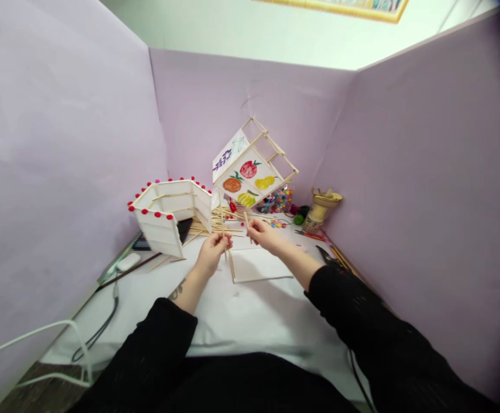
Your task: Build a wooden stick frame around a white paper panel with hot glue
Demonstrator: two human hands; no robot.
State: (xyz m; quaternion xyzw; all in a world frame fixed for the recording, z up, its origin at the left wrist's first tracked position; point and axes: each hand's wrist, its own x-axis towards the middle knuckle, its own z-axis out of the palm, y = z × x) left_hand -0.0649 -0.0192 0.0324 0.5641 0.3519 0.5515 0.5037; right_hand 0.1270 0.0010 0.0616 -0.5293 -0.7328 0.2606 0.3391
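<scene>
My left hand [217, 249] is closed on a thin wooden stick [222, 215], held nearly upright above the white table [215, 310]. To its right, my right hand [262, 233] pinches another wooden stick [246, 219], slightly tilted. Below both hands lies a white panel [261, 267] with sticks along its left and front edges. Behind the hands a wooden-stick frame [250, 166] with painted fruit panels is tilted in the air. A white folding-screen-like structure [159, 232] with red beads along its top stands at the left.
Loose sticks [200, 226] lie spread behind my left hand. At the right are a cream holder [319, 211], black-handled scissors [329, 258], pencils and a green ball [299, 219]. A white case [128, 263] and cables lie at the left. Lilac walls [250, 86] enclose the table.
</scene>
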